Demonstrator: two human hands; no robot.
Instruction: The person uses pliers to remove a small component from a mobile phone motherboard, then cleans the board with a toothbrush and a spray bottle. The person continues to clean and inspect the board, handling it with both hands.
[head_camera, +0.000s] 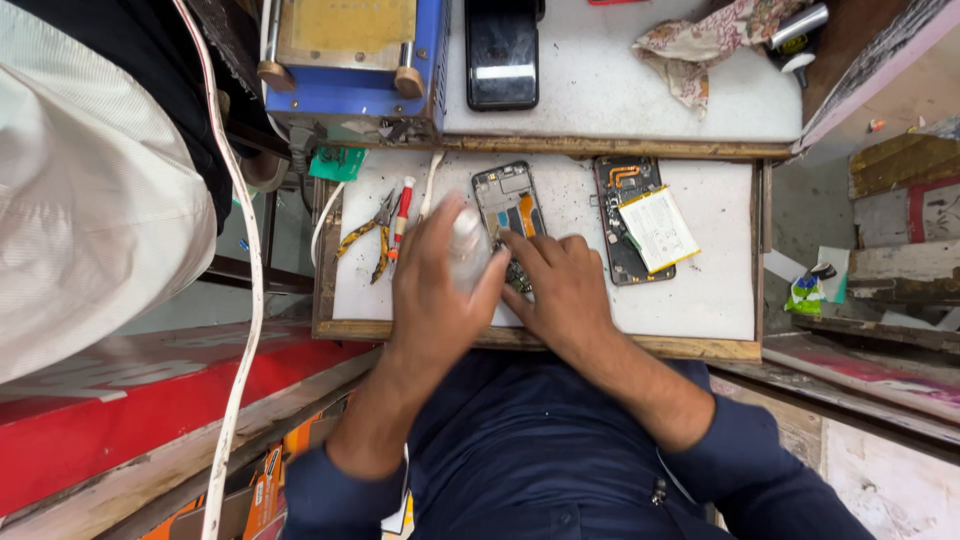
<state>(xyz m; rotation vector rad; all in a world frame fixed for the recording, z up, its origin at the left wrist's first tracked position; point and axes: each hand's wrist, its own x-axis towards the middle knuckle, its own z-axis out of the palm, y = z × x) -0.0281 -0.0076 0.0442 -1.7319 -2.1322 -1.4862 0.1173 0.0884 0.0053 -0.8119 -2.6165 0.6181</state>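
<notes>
My left hand (435, 285) is wrapped around a small clear bottle (467, 243), tilted over an opened phone frame (508, 205) on the white work board (700, 290). Flat on the lower end of that frame lies my right hand (560, 285), its fingertips pressing on the exposed parts. The frame's lower half is hidden under both hands. To the right lies a second opened phone (628, 215) with a loose pale battery (657, 230) resting askew on it.
Yellow-handled pliers (368, 238) and a red screwdriver (401, 215) lie left of my hands. Behind the board stand a blue machine (350, 60), a black phone (501, 55) and a crumpled cloth (700, 45). A white cable (245, 300) hangs at the left beside another person's pale sleeve (90, 200).
</notes>
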